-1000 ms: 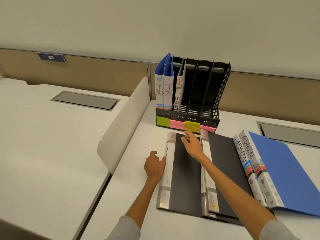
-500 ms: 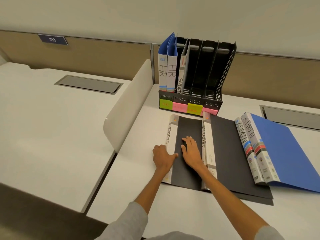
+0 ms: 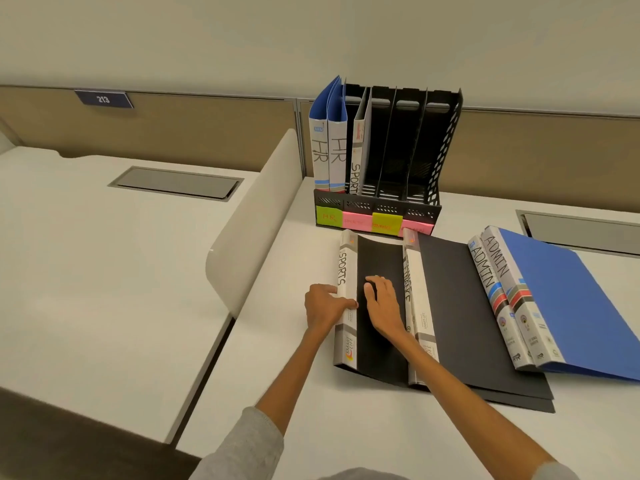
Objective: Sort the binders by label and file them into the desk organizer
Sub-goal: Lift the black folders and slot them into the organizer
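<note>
Your left hand (image 3: 327,308) pinches the spine of the SPORTS binder (image 3: 346,271), thumb on top, probably to tip it upright. Your right hand (image 3: 384,303) lies flat on its black cover, steadying it. The binder lies on the desk, just near of the desk organizer (image 3: 446,140). The filed SPORTS binder (image 3: 358,161) marks its slot. The FINANCE binder (image 3: 420,289) crowds it just to the right.

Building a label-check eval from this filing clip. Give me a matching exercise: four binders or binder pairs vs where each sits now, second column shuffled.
Things
1. HR binders
2. flat SPORTS binder
3. FINANCE binder
4. ADMIN binders

Places
A. flat on the desk, far right of the row, blue cover on top
B. upright at the left end of the desk organizer
C. flat, between two other flat labels
D. flat, left hand on its spine, right hand on its black cover

Pairs: 1-B; 2-D; 3-C; 4-A
</note>
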`<state>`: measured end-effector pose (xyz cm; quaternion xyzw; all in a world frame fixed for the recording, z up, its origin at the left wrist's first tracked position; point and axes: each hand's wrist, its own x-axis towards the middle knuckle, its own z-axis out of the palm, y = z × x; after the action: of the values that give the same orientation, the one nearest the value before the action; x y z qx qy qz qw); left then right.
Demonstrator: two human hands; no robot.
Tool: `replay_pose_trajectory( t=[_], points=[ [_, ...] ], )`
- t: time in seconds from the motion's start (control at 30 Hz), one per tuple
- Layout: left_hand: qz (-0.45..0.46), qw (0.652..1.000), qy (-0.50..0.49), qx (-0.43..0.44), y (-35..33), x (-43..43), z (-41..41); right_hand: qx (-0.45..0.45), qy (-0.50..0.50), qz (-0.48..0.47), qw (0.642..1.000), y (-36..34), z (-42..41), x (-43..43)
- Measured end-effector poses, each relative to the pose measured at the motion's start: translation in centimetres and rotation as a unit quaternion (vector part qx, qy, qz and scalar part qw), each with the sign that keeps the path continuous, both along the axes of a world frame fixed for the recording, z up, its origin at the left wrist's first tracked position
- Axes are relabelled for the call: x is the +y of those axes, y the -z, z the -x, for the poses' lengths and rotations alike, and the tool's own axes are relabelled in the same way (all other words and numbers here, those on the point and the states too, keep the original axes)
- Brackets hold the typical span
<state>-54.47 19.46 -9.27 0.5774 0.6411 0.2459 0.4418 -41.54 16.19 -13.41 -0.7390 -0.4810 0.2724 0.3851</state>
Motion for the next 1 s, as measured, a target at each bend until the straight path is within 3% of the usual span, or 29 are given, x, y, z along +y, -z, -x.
replay_pose_trajectory(
  t=[0.17, 0.27, 0.43, 0.53, 0.77, 1.0],
  points=[
    [-0.086, 0.995, -0.005, -0.045, -3.1, -0.3, -2.1, 0.066, 0.056, -0.066, 0.994, -2.3, -0.8, 1.5],
    [-0.118, 0.99, -0.005, -0.07, -5.1, -0.2, -2.6, 0.06, 0.034, -0.09, 0.994, -4.7, -1.8, 2.2],
    [-0.169, 0.979, 0.012, -0.11, -8.9, -0.5, -3.5, 0.171, 0.01, -0.119, 0.978, -10.1, -4.7, 3.3],
    [-0.205, 0.97, 0.017, -0.133, -11.5, -0.7, -3.5, 0.192, 0.003, -0.1, 0.976, -13.8, -6.2, 4.3],
    [-0.238, 0.961, 0.024, -0.138, -15.5, -0.7, -2.6, 0.128, -0.051, -0.097, 0.986, -24.1, -8.9, 7.1],
    [-0.382, 0.913, 0.047, -0.139, -19.1, -0.6, -3.0, 0.072, -0.088, -0.119, 0.986, -34.1, -9.9, 9.8]
  ],
)
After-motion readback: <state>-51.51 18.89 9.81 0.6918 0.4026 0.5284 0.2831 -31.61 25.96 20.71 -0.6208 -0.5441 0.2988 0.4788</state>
